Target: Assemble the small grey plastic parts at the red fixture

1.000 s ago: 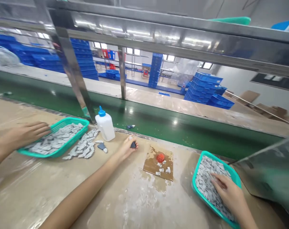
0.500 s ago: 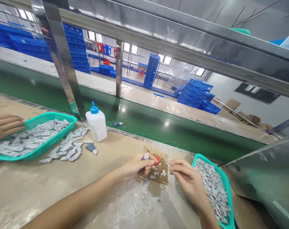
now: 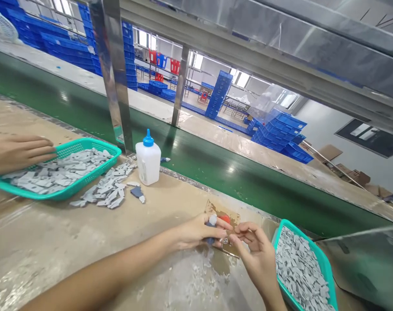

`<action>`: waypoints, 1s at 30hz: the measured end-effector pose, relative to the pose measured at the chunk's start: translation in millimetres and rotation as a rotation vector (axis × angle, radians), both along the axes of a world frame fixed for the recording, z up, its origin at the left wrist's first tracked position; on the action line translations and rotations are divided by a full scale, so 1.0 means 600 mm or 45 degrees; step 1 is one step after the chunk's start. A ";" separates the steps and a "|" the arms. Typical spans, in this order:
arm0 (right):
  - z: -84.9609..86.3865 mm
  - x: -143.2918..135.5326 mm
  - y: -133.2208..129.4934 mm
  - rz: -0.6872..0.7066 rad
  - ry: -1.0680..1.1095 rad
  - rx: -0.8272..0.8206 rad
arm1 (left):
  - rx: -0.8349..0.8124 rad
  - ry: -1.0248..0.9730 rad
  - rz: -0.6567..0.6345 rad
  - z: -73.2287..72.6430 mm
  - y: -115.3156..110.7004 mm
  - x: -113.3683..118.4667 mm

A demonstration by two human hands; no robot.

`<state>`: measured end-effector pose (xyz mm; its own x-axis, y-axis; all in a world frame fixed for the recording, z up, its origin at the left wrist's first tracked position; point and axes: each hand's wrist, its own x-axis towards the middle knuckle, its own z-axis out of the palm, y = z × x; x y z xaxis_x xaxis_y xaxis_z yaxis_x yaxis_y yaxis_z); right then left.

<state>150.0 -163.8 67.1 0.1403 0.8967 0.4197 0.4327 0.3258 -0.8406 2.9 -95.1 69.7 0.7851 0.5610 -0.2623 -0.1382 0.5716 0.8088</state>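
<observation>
My left hand (image 3: 199, 231) is wrapped round a dark blue-grey piece (image 3: 210, 233) with a whitish round end, over a brown board (image 3: 231, 249). Close to its fingertips, my right hand (image 3: 253, 246) has its thumb and index finger nearly together; anything between them is too small to name. A red round thing (image 3: 225, 219) shows on the board behind my fingers. Small pieces lie on the board, mostly hidden by my hands. Just right of my right hand stands a green basket (image 3: 326, 263) full of small grey-white pieces (image 3: 300, 263).
Another person's hand (image 3: 27, 149) rests over a green basket (image 3: 69, 190) of grey parts at the left. Beside it are a pile of grey parts (image 3: 110, 190), a dark blue-grey part (image 3: 138, 193) and a white bottle (image 3: 148, 162). A metal post (image 3: 113, 77) stands before the green belt (image 3: 209, 160).
The view has shifted, so the scene sits differently. My right hand has moved left, close to my left fingertips and over the board. My left hand still holds the dark piece.
</observation>
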 end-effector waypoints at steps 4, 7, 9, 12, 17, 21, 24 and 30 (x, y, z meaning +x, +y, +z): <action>0.005 0.000 -0.005 0.183 0.294 -0.224 | 0.092 0.044 0.257 -0.003 -0.001 0.001; 0.005 -0.008 -0.004 0.235 0.361 -0.299 | 0.299 0.103 0.373 -0.009 -0.008 0.004; 0.004 -0.011 -0.001 0.244 0.368 -0.309 | 0.403 0.116 0.342 -0.011 -0.016 0.005; 0.004 -0.011 0.000 0.298 0.366 -0.341 | 0.526 0.096 0.370 -0.013 -0.025 0.007; 0.000 -0.009 0.003 0.317 0.383 -0.307 | 0.763 0.108 0.568 -0.025 -0.023 0.010; -0.015 -0.013 0.014 0.266 0.364 -0.231 | 0.796 0.156 0.623 -0.041 -0.019 0.011; -0.020 -0.006 0.023 0.241 0.263 -0.188 | 0.788 0.191 0.647 -0.042 -0.016 0.015; -0.024 0.055 0.047 -0.088 -0.443 0.063 | 0.446 0.109 0.698 -0.039 0.044 0.045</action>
